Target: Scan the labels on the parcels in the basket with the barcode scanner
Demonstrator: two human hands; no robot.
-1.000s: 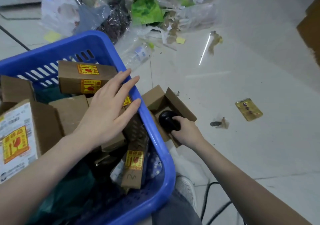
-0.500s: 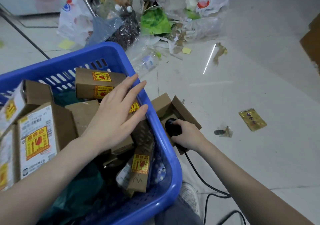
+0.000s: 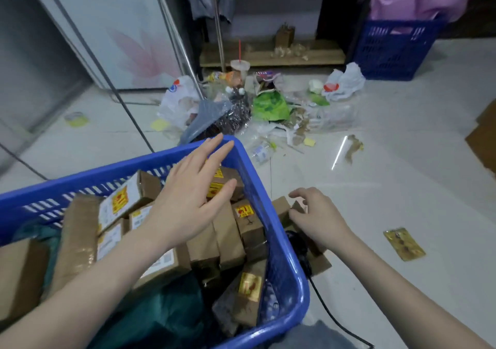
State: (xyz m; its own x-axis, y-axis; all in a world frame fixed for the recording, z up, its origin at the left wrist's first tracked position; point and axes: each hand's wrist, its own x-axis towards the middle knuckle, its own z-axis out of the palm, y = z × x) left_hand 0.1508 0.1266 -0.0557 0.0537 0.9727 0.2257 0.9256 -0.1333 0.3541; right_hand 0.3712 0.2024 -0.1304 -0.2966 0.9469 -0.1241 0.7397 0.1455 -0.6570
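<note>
the left hand hovers flat, fingers spread and holding nothing, over the brown parcels packed in the blue basket. the right hand is loosely curled, fingertips on the flap of a small open carton on the floor just beside the basket, gripping nothing. the black barcode scanner lies in that carton under the wrist, cable trailing back.

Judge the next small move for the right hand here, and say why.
Probably lower the right hand and close it on the black scanner. The hand is open over the small open box outside the blue basket; the scanner sits just below it, ungripped.
</note>
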